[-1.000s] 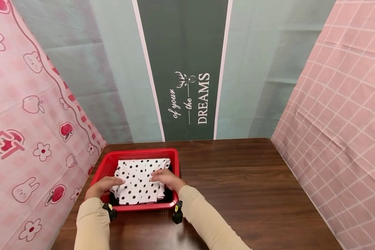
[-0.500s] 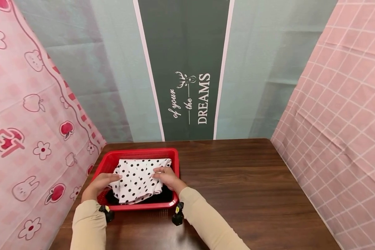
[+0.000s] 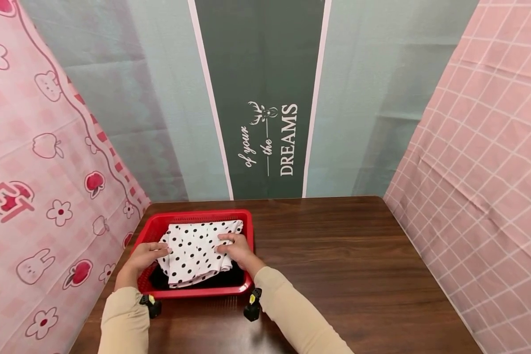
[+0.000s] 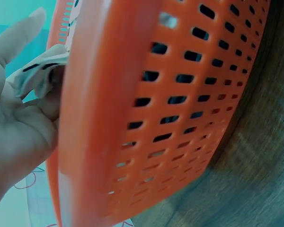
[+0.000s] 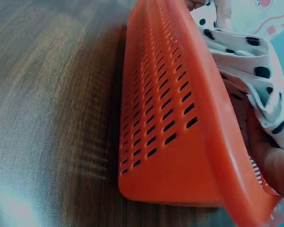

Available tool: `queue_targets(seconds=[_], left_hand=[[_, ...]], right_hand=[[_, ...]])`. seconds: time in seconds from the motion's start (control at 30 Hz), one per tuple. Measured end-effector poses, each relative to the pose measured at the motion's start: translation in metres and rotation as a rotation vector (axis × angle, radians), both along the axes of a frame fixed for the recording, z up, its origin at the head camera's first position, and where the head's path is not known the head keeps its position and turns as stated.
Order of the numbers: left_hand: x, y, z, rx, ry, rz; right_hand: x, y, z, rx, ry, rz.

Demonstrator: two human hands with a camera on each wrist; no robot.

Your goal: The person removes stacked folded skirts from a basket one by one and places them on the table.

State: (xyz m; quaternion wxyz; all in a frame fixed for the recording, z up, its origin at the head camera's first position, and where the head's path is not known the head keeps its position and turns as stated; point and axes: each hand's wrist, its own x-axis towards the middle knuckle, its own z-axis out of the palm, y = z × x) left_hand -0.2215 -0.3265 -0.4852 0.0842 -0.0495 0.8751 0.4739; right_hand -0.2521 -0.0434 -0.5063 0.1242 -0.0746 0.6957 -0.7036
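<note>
A white cloth with black dots (image 3: 194, 250), folded in layers, lies in the red basket (image 3: 203, 293) over something black. At its left side the left hand (image 3: 142, 256) grips the edge, thumb apart in the left wrist view, where a fold of cloth (image 4: 38, 75) sits against the curled fingers of the hand (image 4: 19, 118). The right hand (image 3: 240, 251) holds the right side; in the right wrist view its fingers go under the cloth's folds (image 5: 255, 71), behind the basket rim (image 5: 217, 113), and are partly hidden.
The basket stands at the left of a brown wooden table (image 3: 336, 265), close to the pink printed curtain (image 3: 62, 187). A grey-green curtain (image 3: 265, 59) hangs behind the table and a pink checked one (image 3: 478, 172) on the right. Small black cameras are strapped to both wrists.
Both hands have shifted slightly, the left one outward to the left. The cloth's near edge has lifted and folded at the right, and more of the black contents shows beneath.
</note>
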Motion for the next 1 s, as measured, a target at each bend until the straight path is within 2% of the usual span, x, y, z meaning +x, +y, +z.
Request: queue_targets(seconds=[0.13, 0.2, 0.4, 0.5, 0.67, 0.73, 0.9, 1.0], left_hand=[[0.0, 0.002, 0.001, -0.015, 0.064, 0.024], [0.001, 0.004, 0.001, -0.014, 0.07, 0.051], [0.006, 0.011, 0.004, 0.077, 0.028, 0.113], [0.009, 0.015, 0.007, 0.126, 0.014, 0.131], [0.014, 0.02, 0.012, 0.187, 0.033, 0.078], [0.017, 0.02, 0.014, 0.22, 0.038, 0.038], [0.024, 0.02, 0.015, 0.274, 0.03, -0.022], [0.027, 0.023, 0.016, 0.263, 0.052, -0.016]], right_hand=[[-0.002, 0.003, 0.003, 0.011, 0.055, -0.029], [-0.002, 0.005, 0.006, 0.027, 0.086, -0.04], [0.002, 0.012, 0.012, 0.045, 0.094, -0.067], [0.004, 0.017, 0.013, 0.004, 0.095, -0.065], [0.005, 0.028, 0.018, -0.106, 0.095, -0.048], [0.009, 0.032, 0.026, -0.128, 0.108, -0.045], [0.024, 0.041, 0.05, -0.091, 0.159, -0.035], [0.028, 0.045, 0.055, -0.045, 0.192, -0.027]])
